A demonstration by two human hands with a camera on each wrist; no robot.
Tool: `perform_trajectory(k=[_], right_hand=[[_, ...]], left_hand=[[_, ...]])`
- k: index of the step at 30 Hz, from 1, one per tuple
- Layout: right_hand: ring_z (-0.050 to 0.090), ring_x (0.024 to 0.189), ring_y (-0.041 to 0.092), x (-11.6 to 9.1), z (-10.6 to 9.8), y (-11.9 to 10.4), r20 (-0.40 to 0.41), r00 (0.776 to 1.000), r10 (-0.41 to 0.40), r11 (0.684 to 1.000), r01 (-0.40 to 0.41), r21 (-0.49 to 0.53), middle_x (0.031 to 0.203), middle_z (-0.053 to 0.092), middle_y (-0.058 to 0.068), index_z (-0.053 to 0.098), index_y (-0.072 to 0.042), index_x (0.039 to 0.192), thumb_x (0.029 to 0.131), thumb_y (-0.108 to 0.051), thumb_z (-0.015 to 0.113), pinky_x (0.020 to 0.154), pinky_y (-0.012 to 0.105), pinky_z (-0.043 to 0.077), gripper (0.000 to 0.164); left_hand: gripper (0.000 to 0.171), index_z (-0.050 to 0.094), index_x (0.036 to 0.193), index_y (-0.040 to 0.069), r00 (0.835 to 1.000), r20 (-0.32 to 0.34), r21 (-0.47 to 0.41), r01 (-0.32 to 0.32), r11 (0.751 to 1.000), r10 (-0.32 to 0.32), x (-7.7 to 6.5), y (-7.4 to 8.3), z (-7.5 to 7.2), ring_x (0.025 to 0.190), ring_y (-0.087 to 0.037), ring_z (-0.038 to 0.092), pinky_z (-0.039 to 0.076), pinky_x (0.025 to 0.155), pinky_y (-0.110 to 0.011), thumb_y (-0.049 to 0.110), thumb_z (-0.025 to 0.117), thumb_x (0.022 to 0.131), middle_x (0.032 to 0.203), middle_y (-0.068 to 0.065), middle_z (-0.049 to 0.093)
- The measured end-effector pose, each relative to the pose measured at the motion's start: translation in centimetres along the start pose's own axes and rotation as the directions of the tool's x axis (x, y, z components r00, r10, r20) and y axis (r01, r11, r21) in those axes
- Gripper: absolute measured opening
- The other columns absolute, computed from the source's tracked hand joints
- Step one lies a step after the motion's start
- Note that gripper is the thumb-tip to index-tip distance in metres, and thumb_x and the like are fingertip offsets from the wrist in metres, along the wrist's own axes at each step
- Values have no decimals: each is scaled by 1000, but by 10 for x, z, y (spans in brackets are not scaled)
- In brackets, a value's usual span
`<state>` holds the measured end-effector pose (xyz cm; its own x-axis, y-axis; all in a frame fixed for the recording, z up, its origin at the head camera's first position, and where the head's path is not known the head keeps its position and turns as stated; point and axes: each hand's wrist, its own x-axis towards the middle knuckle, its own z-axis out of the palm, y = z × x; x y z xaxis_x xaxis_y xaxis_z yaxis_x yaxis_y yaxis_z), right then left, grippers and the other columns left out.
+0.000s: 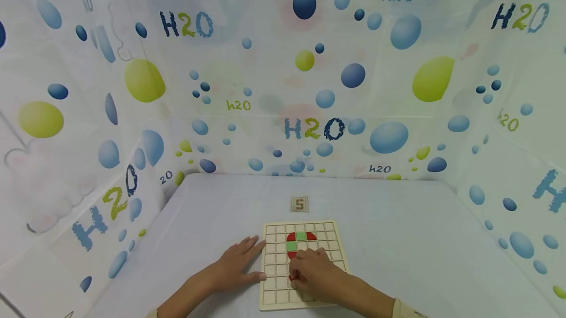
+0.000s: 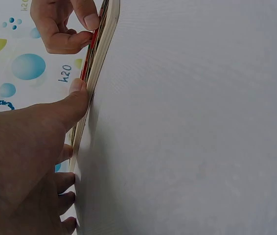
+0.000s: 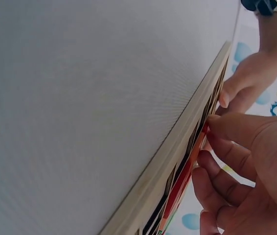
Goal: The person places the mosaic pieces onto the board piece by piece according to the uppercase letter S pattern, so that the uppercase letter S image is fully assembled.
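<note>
A light wooden grid board (image 1: 275, 297) lies on the white table. Set in its squares are rounded red tiles (image 1: 311, 236) and square green tiles (image 1: 301, 236), in a curved row in the upper middle. My left hand (image 1: 239, 265) lies along the board's left edge, fingers extended, its thumb (image 2: 78, 88) touching the rim. Over the board's lower middle, my right hand (image 1: 316, 271) pinches a red tile (image 3: 205, 128) between thumb and curled fingers, down at the board's surface. That hand hides several squares beneath it.
Behind the board lies a small gridded card (image 1: 299, 204) with a brown S-like figure. A white sheet printed with blue and green drops and "H2O" lettering (image 1: 314, 129) hangs behind the table and at both sides.
</note>
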<state>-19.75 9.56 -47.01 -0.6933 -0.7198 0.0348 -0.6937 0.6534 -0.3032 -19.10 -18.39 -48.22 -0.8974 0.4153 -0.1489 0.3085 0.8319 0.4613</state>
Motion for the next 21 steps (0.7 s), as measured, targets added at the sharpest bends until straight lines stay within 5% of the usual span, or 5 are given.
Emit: perform_trajectory(k=[9,14,18,21], right_hand=[[44,84,-1,-7,-4,8,-26,1000,5,999,-4,39,87,49,-21,66,-34,90,97,-32,78,78,29,34,14],[53,90,2,-11,-9,28,-99,994,43,990,-29,139,95,59,-17,70,-27,98,101,-32,73,82,29,49,6],[63,116,17,-15,-19,51,-112,975,192,965,-167,201,122,65,-6,69,-19,128,105,-46,65,100,45,56,36],[57,137,32,-21,-30,67,-134,948,290,948,-265,179,144,60,6,56,-15,150,105,-53,61,112,60,48,59]], left_hand=[[89,36,166,15,1000,10,14,-7,1000,7,5,-1,0,160,-45,22,23,125,-69,66,64,97,173,-17,29],[88,38,164,11,1000,9,1,-13,1000,13,7,-7,-4,158,-47,26,27,124,-68,65,63,98,171,-20,31],[88,38,163,6,1000,-22,-11,9,1000,-9,6,-11,-7,156,-51,26,25,123,-70,62,63,99,169,-23,32],[92,36,164,7,995,-70,-18,75,997,-76,3,-12,-10,157,-52,22,20,122,-74,61,67,97,170,-24,29]])
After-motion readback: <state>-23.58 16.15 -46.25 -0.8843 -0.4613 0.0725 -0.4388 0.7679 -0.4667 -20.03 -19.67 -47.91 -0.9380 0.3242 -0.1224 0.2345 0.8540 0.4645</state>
